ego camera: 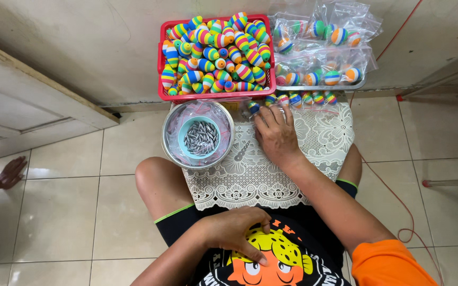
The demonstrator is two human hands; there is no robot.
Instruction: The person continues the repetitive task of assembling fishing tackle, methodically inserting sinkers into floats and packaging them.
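Resting flat and empty on the lace-covered bench (271,175), right hand (275,133) fingers reach striped floats (298,99) lined along its far edge; left hand (235,233) lies loosely curled, empty, on the lap.

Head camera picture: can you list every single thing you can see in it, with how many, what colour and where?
red basket: one, by the wall, heaped with striped rainbow floats, too many to count.
clear bags: a pile, right of the basket, floats inside.
loose floats: a short row, rainbow stripes, on the cloth's far edge.
metal bowl: one, silver, left on the cloth.
blue cup: one, inside the bowl, full of grey metal pieces.
lace cloth: one, white, over the lap.
red cord: one, on the floor at right.
another person's hand: one, far left on the tiles.
left hand: resting on the shirt.
right hand: flat on the cloth, near the floats.
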